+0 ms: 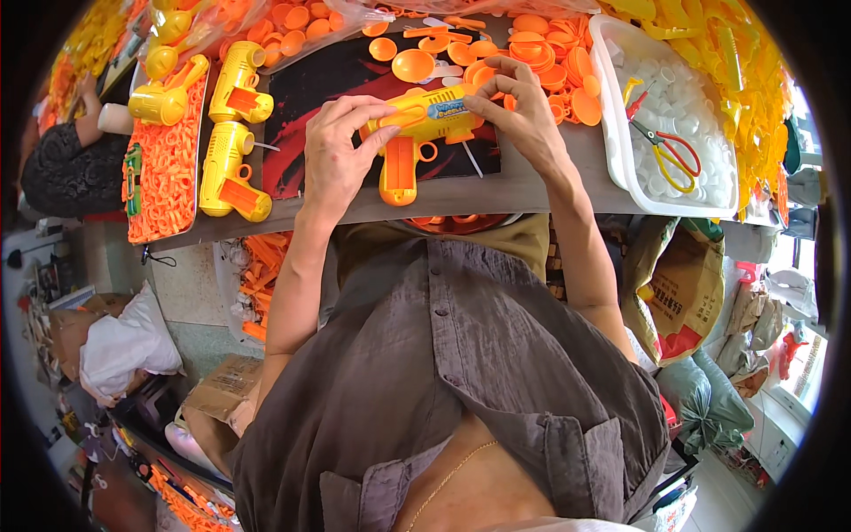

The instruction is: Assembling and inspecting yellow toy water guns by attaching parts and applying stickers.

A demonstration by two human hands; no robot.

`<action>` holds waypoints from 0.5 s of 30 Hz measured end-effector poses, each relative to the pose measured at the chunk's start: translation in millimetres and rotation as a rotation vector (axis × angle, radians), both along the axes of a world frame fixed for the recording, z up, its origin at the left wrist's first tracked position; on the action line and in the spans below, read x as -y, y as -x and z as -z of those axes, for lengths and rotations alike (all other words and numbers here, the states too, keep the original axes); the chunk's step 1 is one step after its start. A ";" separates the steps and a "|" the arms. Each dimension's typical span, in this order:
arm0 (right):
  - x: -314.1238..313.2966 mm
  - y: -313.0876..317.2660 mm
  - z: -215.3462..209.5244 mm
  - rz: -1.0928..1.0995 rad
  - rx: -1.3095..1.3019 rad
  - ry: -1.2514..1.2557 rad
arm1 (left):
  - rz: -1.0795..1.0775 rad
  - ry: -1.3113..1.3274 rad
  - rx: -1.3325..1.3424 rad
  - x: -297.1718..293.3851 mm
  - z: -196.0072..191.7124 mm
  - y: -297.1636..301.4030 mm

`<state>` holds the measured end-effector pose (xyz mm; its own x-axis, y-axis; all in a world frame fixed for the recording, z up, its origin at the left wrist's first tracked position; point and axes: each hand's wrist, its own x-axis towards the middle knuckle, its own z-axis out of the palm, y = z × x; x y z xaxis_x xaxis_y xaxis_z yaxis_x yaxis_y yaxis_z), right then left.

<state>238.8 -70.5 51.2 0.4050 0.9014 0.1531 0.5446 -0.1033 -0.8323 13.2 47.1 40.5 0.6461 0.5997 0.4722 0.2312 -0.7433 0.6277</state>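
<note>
A yellow toy bubble gun [401, 174] is held between both hands over the dark mat, its grip hanging toward me. My left hand [341, 146] closes on the rear end, with the thumb along its near side. At the front end, the fingers of my right hand [525, 111] pinch the body beside a blue label. An orange panel fills the grip, and an orange trigger ring sits next to it. From the underside a thin white tube [472, 160] sticks out. What the right fingertips press on is partly hidden.
Two more yellow gun bodies [232, 168] lie at left beside a tray of small orange parts [164, 182]. Orange discs [554, 53] are heaped behind my right hand. A white tub [620, 168] holds small translucent cups and scissors [665, 151]. Another person [71, 168] is at far left.
</note>
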 end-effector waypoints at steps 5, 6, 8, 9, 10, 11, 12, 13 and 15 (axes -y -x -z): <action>-16.7 11.0 8.1 -0.069 0.058 -0.089 | 0.002 -0.003 -0.021 0.0 -2.8 -2.8; -18.8 13.2 8.8 -0.070 0.058 -0.090 | 0.016 0.025 -0.021 -0.4 -3.2 -3.2; -22.4 17.6 10.4 -0.059 0.070 -0.087 | 0.008 0.016 -0.041 -0.5 -3.9 -2.9; -23.7 17.7 10.5 -0.061 0.070 -0.087 | 0.005 0.006 -0.059 -0.6 -4.3 -3.3; -25.0 18.0 11.2 -0.071 0.092 -0.093 | 0.003 0.008 -0.060 -0.3 -4.5 -2.8; -25.7 18.4 11.7 -0.081 0.114 -0.098 | -0.004 -0.031 -0.089 -0.2 -4.9 -2.5; -24.7 19.4 10.6 -0.083 0.113 -0.096 | -0.010 -0.069 -0.117 0.2 -5.6 -2.4; -23.9 20.5 7.6 -0.081 0.194 -0.078 | -0.014 -0.069 -0.117 0.5 -7.5 -2.5; -20.9 22.1 1.6 -0.083 0.277 -0.060 | -0.011 -0.040 -0.153 1.5 -10.9 -2.4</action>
